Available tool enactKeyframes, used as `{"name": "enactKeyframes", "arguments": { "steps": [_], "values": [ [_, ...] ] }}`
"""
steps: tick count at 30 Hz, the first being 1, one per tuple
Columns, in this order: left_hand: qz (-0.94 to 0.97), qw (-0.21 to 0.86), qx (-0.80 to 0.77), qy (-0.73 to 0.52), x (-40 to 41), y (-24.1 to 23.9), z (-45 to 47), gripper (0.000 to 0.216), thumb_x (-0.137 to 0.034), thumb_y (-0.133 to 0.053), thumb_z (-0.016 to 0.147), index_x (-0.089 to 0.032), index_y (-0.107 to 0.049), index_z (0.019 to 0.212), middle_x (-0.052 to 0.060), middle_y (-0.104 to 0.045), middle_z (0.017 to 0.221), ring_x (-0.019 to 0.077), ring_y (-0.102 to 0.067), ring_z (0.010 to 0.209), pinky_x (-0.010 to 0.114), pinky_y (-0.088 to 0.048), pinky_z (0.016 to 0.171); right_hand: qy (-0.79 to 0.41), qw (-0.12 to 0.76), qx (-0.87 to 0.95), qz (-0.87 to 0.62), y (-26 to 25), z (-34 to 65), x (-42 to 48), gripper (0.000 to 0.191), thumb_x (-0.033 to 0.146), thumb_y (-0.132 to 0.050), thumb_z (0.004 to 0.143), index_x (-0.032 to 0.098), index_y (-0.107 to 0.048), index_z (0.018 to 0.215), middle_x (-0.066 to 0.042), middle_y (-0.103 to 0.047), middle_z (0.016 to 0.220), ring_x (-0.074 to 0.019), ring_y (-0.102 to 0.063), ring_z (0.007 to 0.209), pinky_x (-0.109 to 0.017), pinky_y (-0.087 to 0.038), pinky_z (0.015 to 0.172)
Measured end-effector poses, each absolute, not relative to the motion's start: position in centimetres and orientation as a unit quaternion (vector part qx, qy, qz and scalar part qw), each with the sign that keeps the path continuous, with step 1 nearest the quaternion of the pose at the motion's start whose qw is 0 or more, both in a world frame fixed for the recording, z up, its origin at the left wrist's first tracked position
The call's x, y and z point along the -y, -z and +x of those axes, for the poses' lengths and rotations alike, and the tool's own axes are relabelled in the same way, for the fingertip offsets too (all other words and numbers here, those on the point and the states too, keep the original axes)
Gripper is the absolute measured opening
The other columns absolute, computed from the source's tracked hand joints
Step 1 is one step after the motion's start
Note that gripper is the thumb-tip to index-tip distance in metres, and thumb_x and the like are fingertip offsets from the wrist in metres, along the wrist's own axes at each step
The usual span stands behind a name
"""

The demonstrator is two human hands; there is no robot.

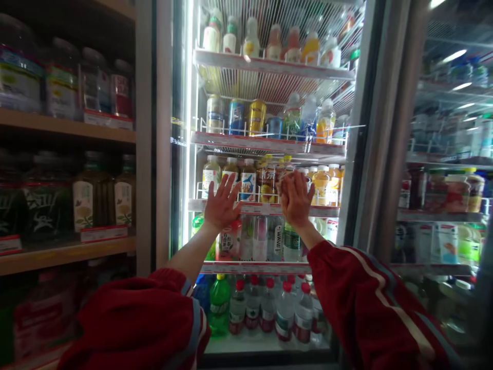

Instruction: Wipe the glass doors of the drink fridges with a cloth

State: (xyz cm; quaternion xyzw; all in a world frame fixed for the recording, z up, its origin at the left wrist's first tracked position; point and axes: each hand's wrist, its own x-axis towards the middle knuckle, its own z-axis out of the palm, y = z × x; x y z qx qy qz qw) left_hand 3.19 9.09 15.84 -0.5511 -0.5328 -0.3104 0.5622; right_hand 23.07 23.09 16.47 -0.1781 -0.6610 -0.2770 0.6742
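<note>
Both my arms in dark red sleeves reach into an open drinks fridge. My left hand is held up with fingers spread, in front of the third shelf and its bottles with white and blue labels. My right hand is raised beside it, fingers together and stretched out flat, in front of orange-capped bottles. Neither hand holds anything. Whether the hands touch the bottles or the shelf rail, I cannot tell.
The fridge door stands open at the right. Cans fill the second shelf, water bottles with red caps the bottom. Wooden shelves with jars and bottles are at the left. Another glass-door fridge is at the right.
</note>
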Motion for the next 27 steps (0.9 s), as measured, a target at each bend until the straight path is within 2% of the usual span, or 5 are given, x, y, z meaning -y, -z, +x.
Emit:
{"name": "enactKeyframes", "arguments": {
  "steps": [3,13,16,20,27],
  "values": [
    [-0.553,0.559,0.534,0.31,-9.0,-15.9,3.2,0.055,-0.041,-0.043,0.089,-0.021,-0.038,0.14,0.009,-0.029,0.151,0.0232,-0.02,0.142,0.047,0.001,0.117,0.25,0.709,0.625,-0.213,-17.1,23.0,-23.6,0.047,0.03,-0.037,0.091,0.018,-0.045,0.136,-0.014,-0.038,0.147,-0.029,-0.03,0.138,-0.057,-0.018,0.11],
    [-0.538,0.583,0.53,0.299,-9.0,-15.8,3.3,0.054,-0.041,-0.042,0.089,-0.02,-0.039,0.139,0.009,-0.031,0.15,0.0231,-0.022,0.141,0.045,0.003,0.117,0.327,0.574,0.748,-0.059,-14.7,20.5,-20.1,0.042,0.026,-0.044,0.089,0.024,-0.051,0.13,-0.006,-0.047,0.142,-0.0218,-0.029,0.139,-0.049,-0.013,0.115],
    [-0.536,0.587,0.527,0.299,-9.1,-15.8,3.2,0.054,-0.041,-0.042,0.089,-0.02,-0.041,0.138,0.009,-0.032,0.15,0.0228,-0.022,0.142,0.044,0.004,0.117,0.323,0.612,0.715,-0.099,-16.0,22.2,-21.8,0.042,0.028,-0.041,0.09,0.022,-0.05,0.13,-0.009,-0.046,0.143,-0.0235,-0.032,0.138,-0.052,-0.016,0.113],
    [-0.551,0.563,0.534,0.307,-9.0,-15.9,3.3,0.054,-0.042,-0.041,0.089,-0.02,-0.04,0.139,0.009,-0.031,0.15,0.0224,-0.021,0.142,0.045,0.003,0.117,0.28,0.68,0.655,-0.175,-17.1,22.7,-22.6,0.047,0.029,-0.038,0.09,0.017,-0.046,0.135,-0.014,-0.041,0.145,-0.0282,-0.032,0.137,-0.054,-0.022,0.11],
    [-0.561,0.537,0.547,0.313,-8.7,-15.9,3.3,0.054,-0.043,-0.04,0.09,-0.021,-0.039,0.139,0.009,-0.029,0.151,0.0233,-0.02,0.142,0.048,0.001,0.117,0.27,0.616,0.732,-0.107,-15.3,18.9,-19.1,0.063,0.032,-0.041,0.086,0.017,-0.025,0.145,-0.011,-0.037,0.147,-0.0249,-0.022,0.142,-0.05,-0.018,0.114]
  ]
}}
